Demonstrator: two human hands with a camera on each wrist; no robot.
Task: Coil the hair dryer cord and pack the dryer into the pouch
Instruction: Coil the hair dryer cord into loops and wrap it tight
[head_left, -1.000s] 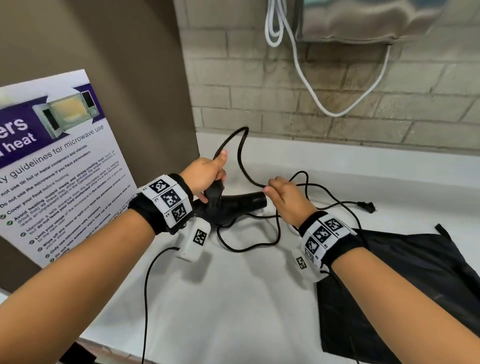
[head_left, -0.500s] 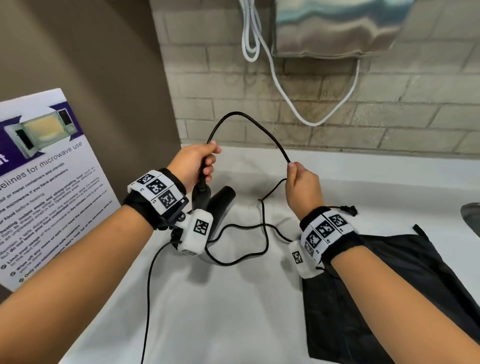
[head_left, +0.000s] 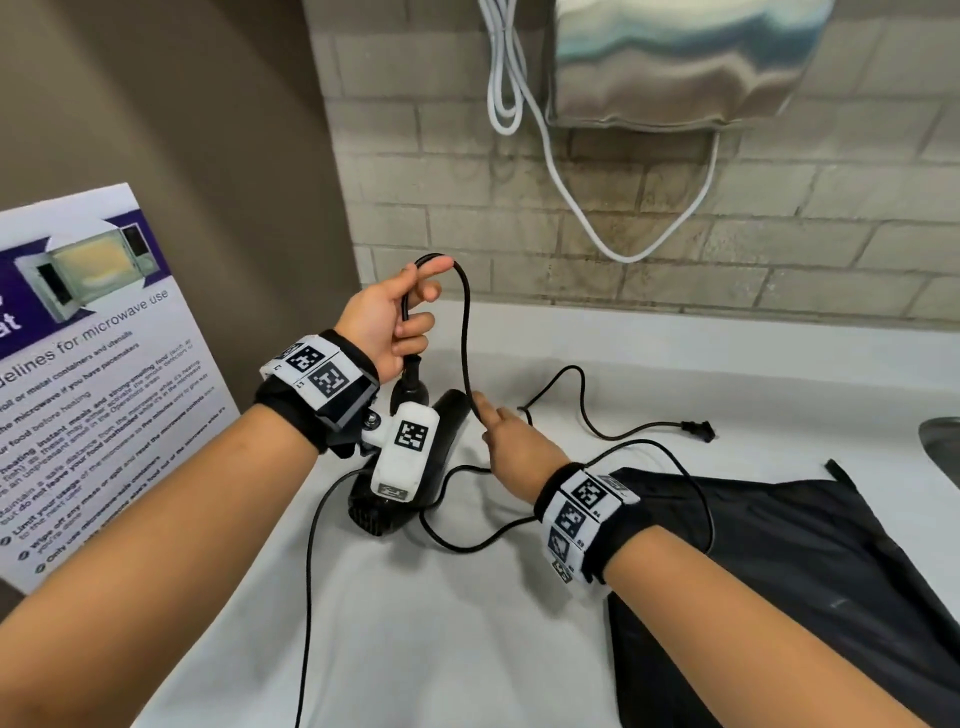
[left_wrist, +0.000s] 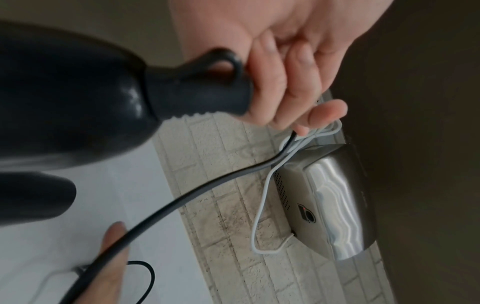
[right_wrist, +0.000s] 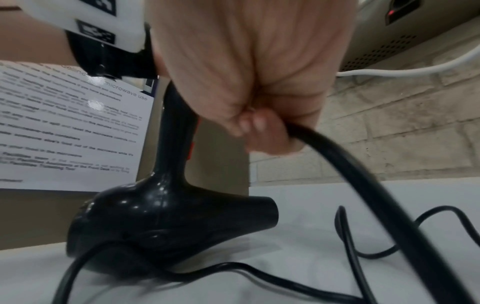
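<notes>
The black hair dryer (head_left: 449, 426) (right_wrist: 168, 216) rests on the white counter (head_left: 467, 623) with its handle pointing up. My left hand (head_left: 415, 306) (left_wrist: 285, 102) grips the black cord (head_left: 466, 332) (left_wrist: 182, 201) just above the handle end, and a narrow loop arches over its index finger. My right hand (head_left: 493, 421) (right_wrist: 259, 127) pinches the same cord (right_wrist: 363, 185) lower down, beside the dryer's nozzle. The remaining cord lies loose on the counter and ends at the plug (head_left: 696, 430). The black pouch (head_left: 805, 561) lies flat at the right, under my right forearm.
A metal hand dryer (head_left: 675, 67) with a hanging white cable (head_left: 571, 208) is fixed to the brick wall behind. A microwave poster (head_left: 93, 364) leans at the left. A sink rim (head_left: 940, 447) shows at the far right edge.
My right hand has slid down the cord from the height of the left hand to counter level by the nozzle. The wide arch of cord has narrowed into a tight loop over my left index finger.
</notes>
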